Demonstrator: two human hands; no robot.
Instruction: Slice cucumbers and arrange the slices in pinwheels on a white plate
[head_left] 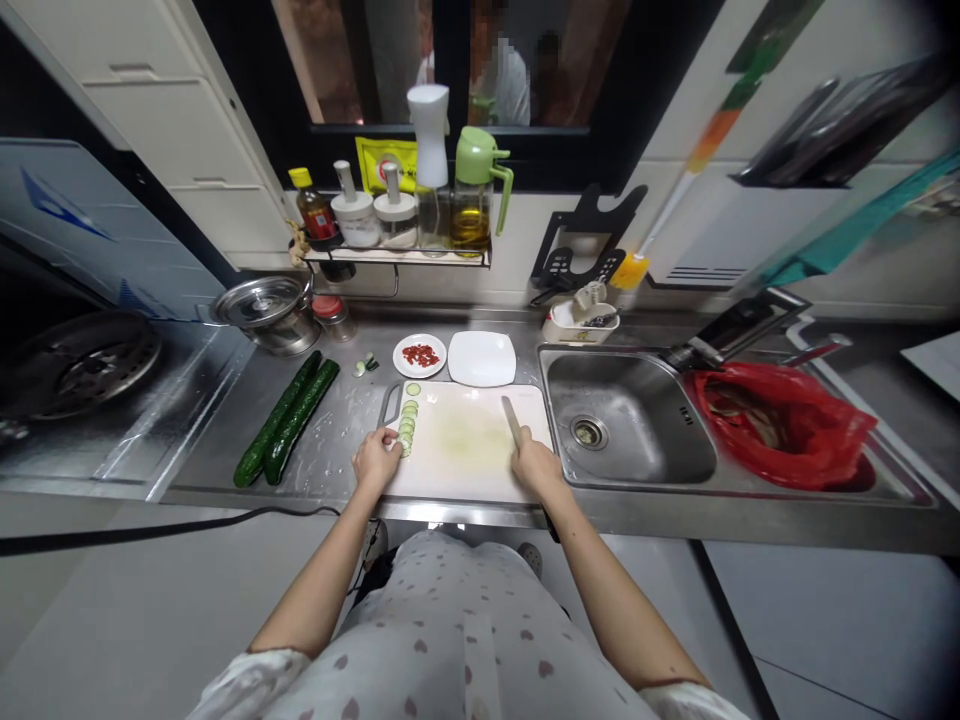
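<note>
A white cutting board [465,445] lies on the steel counter in front of me. A row of cucumber slices [407,425] runs along its left part. My left hand [376,458] rests at the near end of that row, fingers curled onto the slices. My right hand [536,465] is closed round the handle of a knife [511,420], whose blade points away from me over the board's right part. Two whole cucumbers [285,420] lie side by side on the counter to the left.
Behind the board stand a small plate of chopped red chilli [420,355] and an empty white plate [481,358]. A sink [622,420] is to the right, with a red plastic bag [780,420] beyond. A steel pot [266,310] and a rack of bottles [397,215] are at the back.
</note>
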